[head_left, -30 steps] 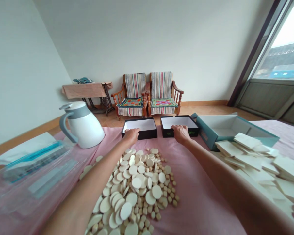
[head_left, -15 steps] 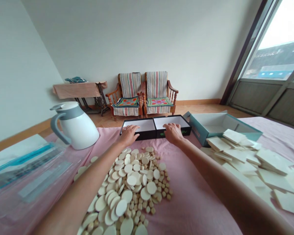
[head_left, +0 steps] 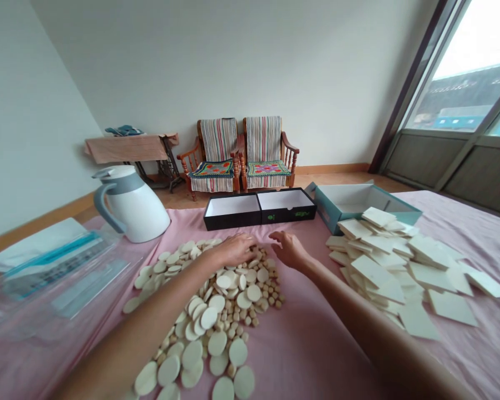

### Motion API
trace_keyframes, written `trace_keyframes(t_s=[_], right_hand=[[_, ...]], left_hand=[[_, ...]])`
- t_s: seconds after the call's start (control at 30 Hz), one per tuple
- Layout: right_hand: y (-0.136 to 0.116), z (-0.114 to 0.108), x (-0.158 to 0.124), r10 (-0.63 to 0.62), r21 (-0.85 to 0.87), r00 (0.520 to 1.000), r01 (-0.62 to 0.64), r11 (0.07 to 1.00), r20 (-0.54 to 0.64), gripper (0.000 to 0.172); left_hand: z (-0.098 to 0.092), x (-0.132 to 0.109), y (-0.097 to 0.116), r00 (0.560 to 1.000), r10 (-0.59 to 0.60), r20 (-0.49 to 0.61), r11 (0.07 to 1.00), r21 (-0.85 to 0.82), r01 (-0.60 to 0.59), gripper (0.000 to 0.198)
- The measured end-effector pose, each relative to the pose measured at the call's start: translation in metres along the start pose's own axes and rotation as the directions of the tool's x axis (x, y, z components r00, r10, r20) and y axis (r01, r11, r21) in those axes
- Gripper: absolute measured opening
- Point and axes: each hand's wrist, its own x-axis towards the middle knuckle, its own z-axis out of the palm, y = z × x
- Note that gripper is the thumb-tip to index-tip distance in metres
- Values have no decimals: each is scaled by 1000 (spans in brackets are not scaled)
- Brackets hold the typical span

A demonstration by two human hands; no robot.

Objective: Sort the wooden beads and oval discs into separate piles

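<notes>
My left hand (head_left: 236, 249) reaches over the far edge of a pile of pale wooden discs (head_left: 217, 303), its fingers stretched out and touching or just above small wooden cubes (head_left: 270, 289). Whether a piece lies beneath those fingers is hidden. Just right of the pile, above the pink cloth, my right hand (head_left: 290, 250) has its fingers bent but apart, with nothing in them. Beyond both hands stand two black boxes side by side, a left box (head_left: 233, 221) and a right box (head_left: 287, 213) with green marks; their white insides show no contents.
A heap of pale square wooden tiles (head_left: 383, 266) lies to the right, before a teal box (head_left: 329, 208). On the left are a white jug (head_left: 139, 214) with a grey handle and clear plastic packaging (head_left: 62, 272). A pink cloth (head_left: 308, 344) covers the surface; two chairs (head_left: 263, 150) stand behind.
Both hands have left the two black boxes and come back toward me. My left hand is now over the pile's far edge, my right hand beside it. The view has shifted slightly.
</notes>
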Motion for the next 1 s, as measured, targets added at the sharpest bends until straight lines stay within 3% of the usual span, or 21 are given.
trace_keyframes(t_s=[0.27, 0.43, 0.6, 0.77, 1.0], right_hand=[[8, 17, -7, -42, 82, 999, 40, 996, 18, 29], [2, 26, -6, -66, 112, 998, 67, 991, -15, 24], [-4, 29, -9, -54, 136, 996, 62, 989, -67, 21], [7, 22, -5, 21, 121, 988, -2, 993, -156, 20], [35, 6, 5, 107, 91, 959, -86, 992, -261, 27]], left_hand=[[-11, -40, -2, 997, -64, -47, 998, -15, 64, 17], [-10, -73, 12, 980, -110, -163, 994, 1, 112, 21], [-5, -101, 28, 926, -132, -355, 990, 9, 144, 29], [1, -111, 30, 847, -143, -512, 984, 20, 178, 26], [5, -117, 26, 805, -140, -577, 985, 4, 174, 19]])
